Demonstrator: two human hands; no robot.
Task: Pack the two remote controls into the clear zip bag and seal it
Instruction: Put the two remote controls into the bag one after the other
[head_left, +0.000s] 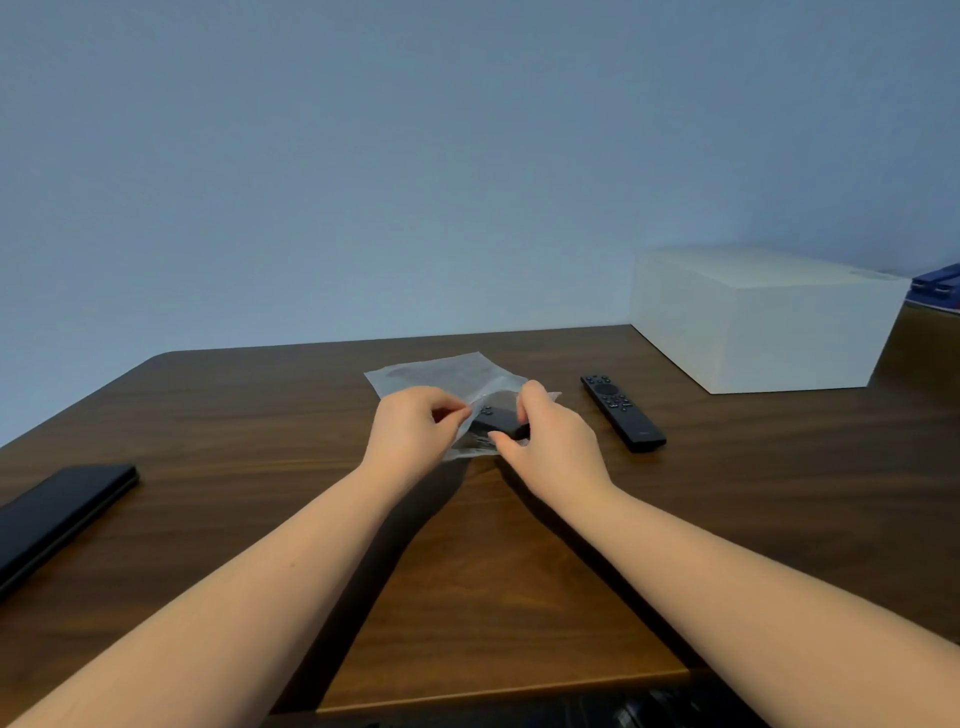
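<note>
A clear zip bag lies in the middle of the dark wooden table. My left hand pinches the bag's near edge by its mouth. My right hand grips a black remote control whose far end lies inside the bag's mouth, seen through the plastic. A second black remote control lies flat on the table to the right of my right hand, apart from the bag, buttons up.
A white box stands at the back right of the table, with a blue object behind it. A flat black device lies at the table's left edge. The wall runs behind the table's far edge.
</note>
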